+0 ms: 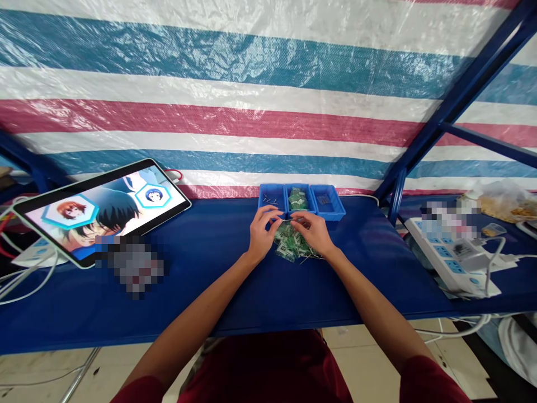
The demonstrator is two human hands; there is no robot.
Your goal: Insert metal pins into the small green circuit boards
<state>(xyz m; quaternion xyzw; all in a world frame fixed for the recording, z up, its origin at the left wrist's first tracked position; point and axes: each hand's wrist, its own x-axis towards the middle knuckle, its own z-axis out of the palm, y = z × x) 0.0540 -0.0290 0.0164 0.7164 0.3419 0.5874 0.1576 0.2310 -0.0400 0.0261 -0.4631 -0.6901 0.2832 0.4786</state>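
Observation:
My left hand (pixel 264 232) and my right hand (pixel 312 232) meet over a pile of small green-and-clear packets (pixel 289 246). Fingers and thumb are pinched on each side, and a thin, light pin-like piece (pixel 286 220) seems to span the fingertips; its kind is too small to make out. Thin metal pins stick out at the pile's lower right. Just behind the hands stand three joined blue bins. Loose thin metal pieces lie in the left bin (pixel 262 197), green packets fill the middle bin (pixel 311 195), and a few small pieces rest in the right bin (pixel 338 211).
On the left a tablet (pixel 113 207) leans back, playing a cartoon, with cables beside it. A blurred-out item (pixel 136 266) lies before it. At right are a white power strip (pixel 453 260) with plugs and a plastic bag (pixel 507 201). Blue metal posts (pixel 453 106) frame the blue table (pixel 201 291).

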